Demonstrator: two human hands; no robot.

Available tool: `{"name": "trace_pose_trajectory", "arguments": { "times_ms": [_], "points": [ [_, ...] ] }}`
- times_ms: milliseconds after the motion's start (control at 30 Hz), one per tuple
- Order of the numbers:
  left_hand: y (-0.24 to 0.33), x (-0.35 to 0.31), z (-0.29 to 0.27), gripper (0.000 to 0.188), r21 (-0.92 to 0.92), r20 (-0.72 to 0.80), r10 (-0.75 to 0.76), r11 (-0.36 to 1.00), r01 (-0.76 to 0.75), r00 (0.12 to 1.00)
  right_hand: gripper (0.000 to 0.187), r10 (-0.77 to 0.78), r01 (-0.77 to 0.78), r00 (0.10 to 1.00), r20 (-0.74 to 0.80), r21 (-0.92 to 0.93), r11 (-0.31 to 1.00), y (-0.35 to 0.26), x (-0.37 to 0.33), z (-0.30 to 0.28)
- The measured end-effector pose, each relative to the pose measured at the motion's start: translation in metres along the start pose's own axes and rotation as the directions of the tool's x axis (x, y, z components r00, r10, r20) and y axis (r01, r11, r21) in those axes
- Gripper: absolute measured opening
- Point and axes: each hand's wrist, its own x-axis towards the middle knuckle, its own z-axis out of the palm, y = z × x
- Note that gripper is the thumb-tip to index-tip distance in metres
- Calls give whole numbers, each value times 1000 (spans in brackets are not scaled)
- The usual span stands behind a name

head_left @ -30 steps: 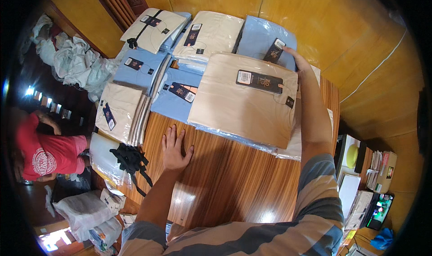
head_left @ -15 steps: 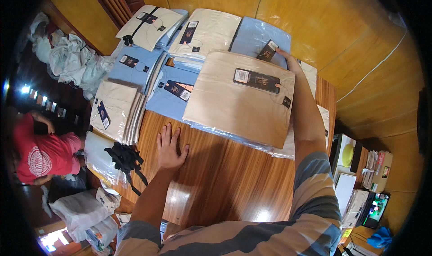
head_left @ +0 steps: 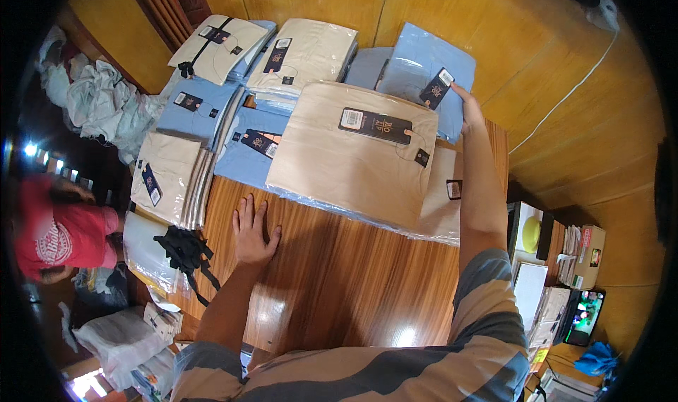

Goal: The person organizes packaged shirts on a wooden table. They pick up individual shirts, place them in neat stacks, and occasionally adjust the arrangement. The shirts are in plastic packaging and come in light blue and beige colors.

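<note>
My right hand reaches to the back right and grips the edge of a light blue folded shirt in clear plastic, beside its dark hang tag. The shirt is tilted, raised off another blue packet; my fingers beneath it are hidden. In front lies a large beige packed shirt with a dark tag, on top of other packets. My left hand lies flat on the wooden table, fingers spread, holding nothing. Just beyond it is a blue packed shirt, partly covered by the beige one.
Stacks of cream shirts and blue shirts fill the table's far and left sides. Black ribbons lie on clear plastic bags at the left edge. A person in red is at far left. A wooden wall rises behind.
My right hand has lifted the blue shirt and moved it a little right, uncovering another blue packet behind. The left hand stays flat on the table. The whole view has shifted slightly.
</note>
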Motion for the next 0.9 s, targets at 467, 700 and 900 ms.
{"name": "trace_pose_trajectory", "arguments": {
  "times_ms": [467, 700, 900],
  "points": [
    [-4, -5, 2, 77, 28, -11, -2, 1000, 2, 1000, 62, -227, 219, 916, -330, -63, 974, -99, -126, -65],
    [-2, -4, 5, 77, -1, -41, 24, 1000, -24, 999, 58, -213, 377, 812, -543, 211, 902, -66, -323, -65],
    [-11, -8, 11, 75, 5, -69, 20, 1000, -20, 997, 60, -148, 394, 755, -639, 262, 881, 57, -499, 49]
  ]
}}
